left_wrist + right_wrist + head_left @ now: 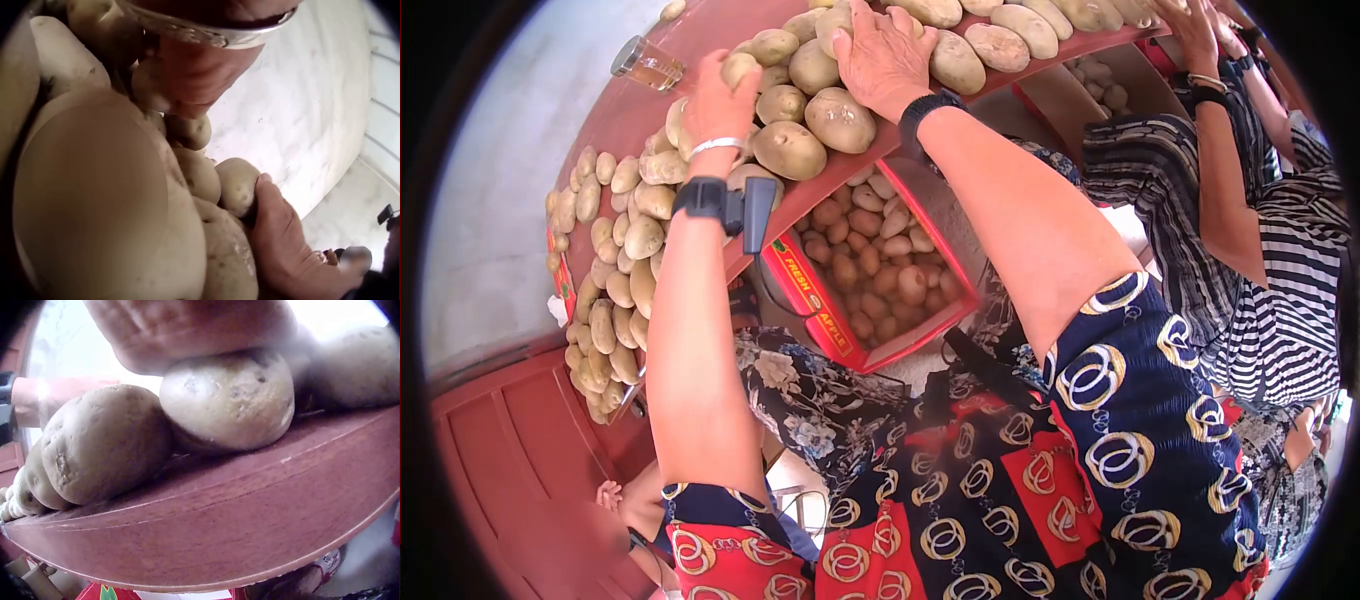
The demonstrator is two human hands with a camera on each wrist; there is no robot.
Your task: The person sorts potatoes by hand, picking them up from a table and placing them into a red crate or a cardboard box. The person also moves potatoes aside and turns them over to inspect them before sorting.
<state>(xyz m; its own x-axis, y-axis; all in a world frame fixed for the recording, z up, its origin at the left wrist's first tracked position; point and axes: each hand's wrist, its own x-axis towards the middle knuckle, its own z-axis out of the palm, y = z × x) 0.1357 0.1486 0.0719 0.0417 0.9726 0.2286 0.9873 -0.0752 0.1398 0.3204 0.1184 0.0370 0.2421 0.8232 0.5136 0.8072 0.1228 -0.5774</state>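
Potatoes cover the red-brown table (700, 30) in a curved band. My left hand (720, 112), with a bangle and a strapped device at its wrist, holds a small potato (738, 68) at its fingers. In the left wrist view this hand (203, 72) curls beside a potato (149, 86). Farther right, my right hand (882, 58) lies over the pile with its fingers spread. Its thumb touches a rounded potato (236, 184) in the left wrist view. Below the palm, the right wrist view shows a pitted potato (231, 400) near the table edge.
A red apple box (800, 290) full of smaller potatoes stands below the table edge. A glass of amber liquid (647, 64) stands on the table's far side. Another person's arm (1225, 170) reaches over the table at the right, above a second box (1050, 95).
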